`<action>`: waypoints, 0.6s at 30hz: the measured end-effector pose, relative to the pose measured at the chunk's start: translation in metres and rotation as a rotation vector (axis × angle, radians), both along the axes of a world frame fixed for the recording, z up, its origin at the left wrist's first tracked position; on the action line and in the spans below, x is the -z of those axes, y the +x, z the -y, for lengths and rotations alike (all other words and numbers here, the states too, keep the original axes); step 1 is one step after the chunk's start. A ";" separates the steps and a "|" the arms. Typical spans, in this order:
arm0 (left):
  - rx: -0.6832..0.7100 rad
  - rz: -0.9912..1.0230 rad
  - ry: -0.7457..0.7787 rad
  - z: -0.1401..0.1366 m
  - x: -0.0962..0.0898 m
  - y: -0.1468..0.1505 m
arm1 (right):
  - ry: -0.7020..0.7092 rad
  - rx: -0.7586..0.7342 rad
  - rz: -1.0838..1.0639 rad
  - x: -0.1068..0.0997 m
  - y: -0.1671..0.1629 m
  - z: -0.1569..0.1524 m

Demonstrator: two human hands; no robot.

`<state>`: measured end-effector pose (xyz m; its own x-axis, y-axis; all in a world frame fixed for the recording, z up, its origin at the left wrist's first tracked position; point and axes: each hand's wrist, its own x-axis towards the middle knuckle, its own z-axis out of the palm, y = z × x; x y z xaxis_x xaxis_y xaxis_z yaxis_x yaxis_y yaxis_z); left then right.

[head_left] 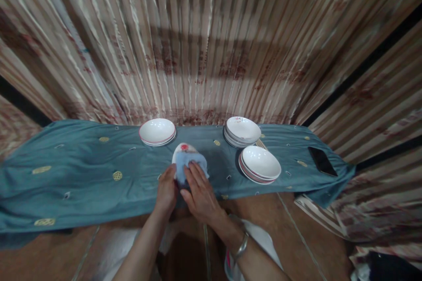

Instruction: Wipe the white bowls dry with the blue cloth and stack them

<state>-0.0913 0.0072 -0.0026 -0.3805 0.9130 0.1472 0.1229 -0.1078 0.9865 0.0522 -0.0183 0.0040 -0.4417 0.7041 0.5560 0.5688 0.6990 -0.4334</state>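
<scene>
A white bowl (180,148) with a red flower mark is held tilted over the front part of the table. My left hand (166,188) is closed on its left edge. A light blue cloth (193,159) covers much of the bowl, and my right hand (201,193) presses it against the surface with its fingers. The cloth hides most of the bowl's face. Beyond my hands, to the left, stands a short stack of white bowls with red rims (157,132).
To the right stand a taller bowl stack (242,131) and a nearer one (260,164), with thin sticks (261,144) between them. A black phone (322,161) lies farther right. The teal tablecloth (89,162) is wrinkled. Striped curtains (198,44) hang behind.
</scene>
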 end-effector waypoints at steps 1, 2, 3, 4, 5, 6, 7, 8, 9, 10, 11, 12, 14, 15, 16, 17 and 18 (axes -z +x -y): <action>0.000 0.027 -0.011 0.001 -0.004 0.004 | 0.013 -0.003 0.025 -0.001 0.000 -0.002; -0.006 0.062 -0.015 0.002 -0.007 0.008 | 0.021 0.001 0.049 -0.003 0.000 -0.004; -0.012 0.096 -0.020 0.002 -0.010 0.011 | 0.026 0.011 0.072 -0.005 0.000 -0.006; -0.015 0.131 -0.025 0.003 -0.012 0.013 | 0.029 0.025 0.092 -0.007 0.001 -0.008; -0.017 0.160 -0.033 0.003 -0.013 0.016 | 0.029 0.041 0.110 -0.008 0.002 -0.010; -0.012 0.185 -0.046 0.003 -0.013 0.018 | 0.030 0.056 0.120 -0.010 0.003 -0.013; 0.001 0.209 -0.062 0.004 -0.013 0.020 | 0.031 0.071 0.123 -0.011 0.005 -0.015; 0.018 0.231 -0.078 0.004 -0.012 0.021 | 0.030 0.084 0.117 -0.013 0.006 -0.017; 0.037 0.250 -0.092 0.005 -0.011 0.023 | 0.027 0.096 0.102 -0.014 0.008 -0.020; 0.056 0.265 -0.102 0.005 -0.010 0.025 | 0.021 0.107 0.081 -0.014 0.010 -0.023; 0.077 0.279 -0.109 0.006 -0.009 0.026 | 0.013 0.114 0.055 -0.014 0.012 -0.025; 0.098 0.292 -0.111 0.006 -0.007 0.027 | 0.002 0.117 0.024 -0.014 0.014 -0.028; 0.140 0.321 -0.108 0.007 -0.006 0.028 | -0.027 0.115 -0.051 -0.013 0.018 -0.034; 0.158 0.337 -0.108 0.007 -0.005 0.029 | -0.046 0.111 -0.097 -0.011 0.020 -0.037; 0.167 0.350 -0.109 0.007 -0.005 0.029 | -0.073 0.105 -0.148 -0.010 0.022 -0.040; 0.169 0.356 -0.113 0.008 -0.006 0.029 | -0.111 0.100 -0.207 -0.008 0.023 -0.044; 0.164 0.357 -0.119 0.009 -0.008 0.029 | -0.159 0.097 -0.276 -0.006 0.025 -0.047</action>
<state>-0.0620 -0.0016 0.0055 -0.2361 0.9686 -0.0781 -0.2385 0.0202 0.9709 0.0769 0.0285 0.0095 -0.2159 0.8233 0.5249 0.4753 0.5582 -0.6801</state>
